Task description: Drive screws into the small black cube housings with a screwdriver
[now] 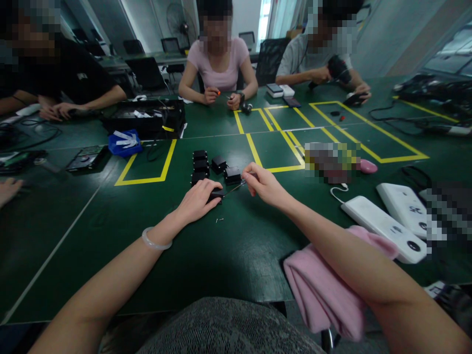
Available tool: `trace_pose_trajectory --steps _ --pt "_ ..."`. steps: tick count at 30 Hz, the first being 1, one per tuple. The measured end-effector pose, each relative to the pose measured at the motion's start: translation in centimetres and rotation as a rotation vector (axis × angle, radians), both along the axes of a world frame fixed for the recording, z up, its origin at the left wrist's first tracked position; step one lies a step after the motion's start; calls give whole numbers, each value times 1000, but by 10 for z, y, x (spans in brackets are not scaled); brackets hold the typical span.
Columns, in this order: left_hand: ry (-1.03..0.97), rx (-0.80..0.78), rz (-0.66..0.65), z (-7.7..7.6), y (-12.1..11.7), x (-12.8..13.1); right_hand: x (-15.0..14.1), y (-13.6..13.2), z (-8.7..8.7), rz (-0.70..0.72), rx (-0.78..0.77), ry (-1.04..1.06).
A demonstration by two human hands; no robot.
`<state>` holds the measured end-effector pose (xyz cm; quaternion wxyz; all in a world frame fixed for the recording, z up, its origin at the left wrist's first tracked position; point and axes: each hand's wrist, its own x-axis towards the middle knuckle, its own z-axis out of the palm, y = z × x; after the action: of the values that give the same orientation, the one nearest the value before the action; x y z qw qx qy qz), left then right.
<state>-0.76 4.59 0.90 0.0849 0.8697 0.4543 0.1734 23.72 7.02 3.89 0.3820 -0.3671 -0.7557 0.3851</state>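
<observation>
My left hand (199,200) is closed around a small black box (217,195), pressing it on the green table. My right hand (266,184) pinches a thin screwdriver (236,188), whose metal shaft slants down to the left and ends at the side of that box. The fingers hide most of its handle. Just beyond my left hand several similar black boxes (201,165) stand in a column. Two more, a tilted black box (219,163) and another black box (232,174), lie nearer my right hand. Tiny screws (220,220) rest on the table close to me.
White power banks (385,228) and a pink cloth (324,287) lie by my right arm. A pink oval object (368,166) sits farther off. To the left are a blue bag (125,142) and a black bin (147,115). Several people work around the taped table (184,265).
</observation>
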Motion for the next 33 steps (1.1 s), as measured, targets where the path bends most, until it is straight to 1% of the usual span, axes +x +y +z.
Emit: trace_pose_trajectory --steps 5,11,18,23,29,33 --pt "9 18 -12 -1 1 0 0 1 0 -18 -13 -34" --pt "19 21 -14 -1 1 -1 0 1 -3 -2 18 4" --pt "18 7 -6 0 1 0 1 -1 1 -34 5 -62" --pt "9 6 -3 -1 1 0 0 -1 -1 -13 14 -7" --pt "14 12 -5 -2 2 -1 0 0 -1 -24 -2 -61" --pt "9 12 -4 -1 1 0 0 0 -2 -9 8 -23"
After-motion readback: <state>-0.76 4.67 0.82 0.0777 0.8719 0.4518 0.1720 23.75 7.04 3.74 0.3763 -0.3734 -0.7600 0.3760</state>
